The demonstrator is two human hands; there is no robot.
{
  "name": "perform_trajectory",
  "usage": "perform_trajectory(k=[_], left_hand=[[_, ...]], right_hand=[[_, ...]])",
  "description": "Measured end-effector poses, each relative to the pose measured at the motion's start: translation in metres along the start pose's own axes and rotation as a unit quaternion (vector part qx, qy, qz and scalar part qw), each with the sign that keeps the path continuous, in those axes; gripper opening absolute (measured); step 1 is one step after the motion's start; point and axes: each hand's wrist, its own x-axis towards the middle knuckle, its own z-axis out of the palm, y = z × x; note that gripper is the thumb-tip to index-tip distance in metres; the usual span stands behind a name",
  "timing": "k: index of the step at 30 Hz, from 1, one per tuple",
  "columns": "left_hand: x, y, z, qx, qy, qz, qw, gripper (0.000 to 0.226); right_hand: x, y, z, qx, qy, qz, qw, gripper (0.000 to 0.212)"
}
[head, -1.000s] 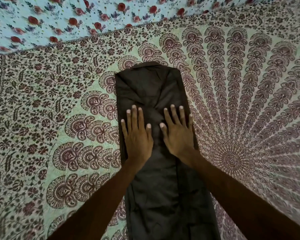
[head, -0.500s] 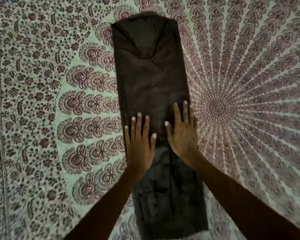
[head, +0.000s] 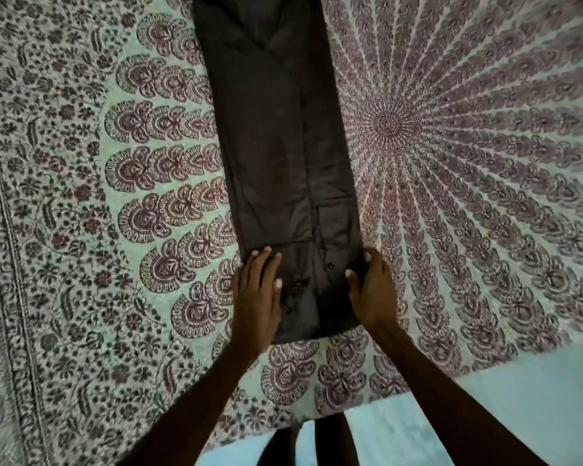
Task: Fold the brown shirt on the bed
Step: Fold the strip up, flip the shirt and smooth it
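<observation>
Shirt (head: 280,136) is folded into a long brown strip running up the patterned bedspread (head: 81,196), and I've got left hand (head: 257,297) and right hand (head: 372,290) resting flat, fingers loose, on its near end.

The bed (head: 485,331) is covered by a printed bedspread (head: 115,196) with a maroon round medallion pattern on pale green. The brown shirt (head: 276,146) lies flat on it as a long, narrow strip, running away from the near edge. Pale floor (head: 535,398) shows beyond that edge.
</observation>
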Motion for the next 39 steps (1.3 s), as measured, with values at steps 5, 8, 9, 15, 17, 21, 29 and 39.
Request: perform_trajectory(k=[5,8,9,15,17,21,29,39], left_hand=[[0.031,-0.031,-0.011,0.101,-0.051,0.018,0.993,0.064],[0.049,-0.045,-0.010,0.143,-0.086,0.011,0.986,0.070],[0.051,-0.047,-0.009,0.151,-0.093,0.009,0.984,0.070],[0.070,-0.022,-0.027,0.135,-0.010,-0.016,0.991,0.057],[0.095,-0.014,-0.038,0.129,0.056,-0.016,0.990,0.048],[0.169,-0.013,-0.060,0.115,0.078,0.000,0.990,0.047],[0.309,-0.036,-0.104,0.113,0.016,-0.027,0.993,0.059],[0.450,-0.076,-0.129,0.217,-0.025,-0.003,0.976,0.062]], right_hand=[[-0.008,0.003,-0.001,-0.024,-0.015,0.011,1.000,0.052],[-0.011,-0.004,0.000,-0.083,-0.002,0.012,0.996,0.059],[-0.010,-0.008,0.000,-0.120,0.016,0.000,0.993,0.060],[0.026,-0.049,-0.004,-0.188,0.064,-0.145,0.969,0.054],[0.047,-0.070,-0.003,-0.203,0.059,-0.200,0.957,0.051],[0.097,-0.107,0.009,-0.216,0.026,-0.250,0.944,0.052],[0.205,-0.185,0.025,-0.261,-0.013,-0.318,0.912,0.059],[0.317,-0.238,0.048,-0.272,-0.020,-0.316,0.908,0.074]])
